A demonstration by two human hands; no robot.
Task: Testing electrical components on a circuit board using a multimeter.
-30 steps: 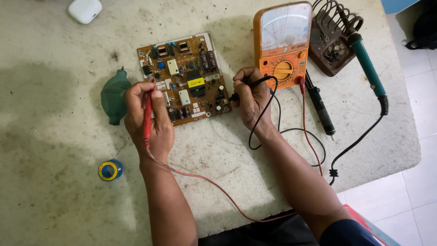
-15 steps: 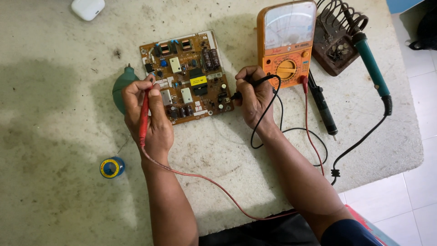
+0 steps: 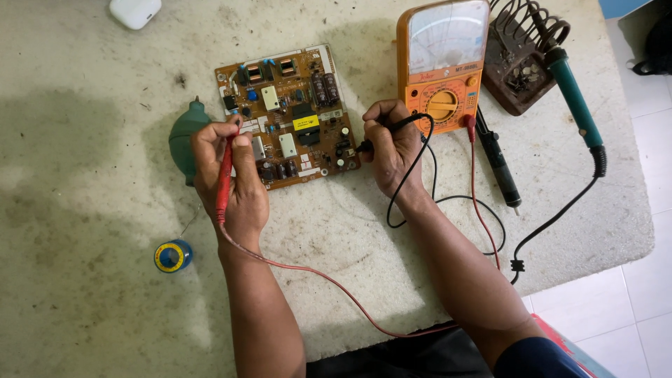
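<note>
The left hand is pinched around a red probe, held upright like a pen, with its tip down at the left edge of the brown circuit board that lies flat on the worn grey table. The right hand is closed around a black probe, whose point meets the board's right edge near its lower corner. Compared with a second ago, both hands sit in much the same places on the board; only the view has drifted a little, so I'd say the probes are being held steady on their spots rather than moved to new ones. Both leads trail off the near side of the table and loop back to the orange meter standing just beyond the right hand. A green rubber blower lies partly hidden behind the left hand, and a small spool of solder sits near that wrist. Off to the right, a teal-handled soldering iron rests in its coiled stand, well apart from the board.
</note>
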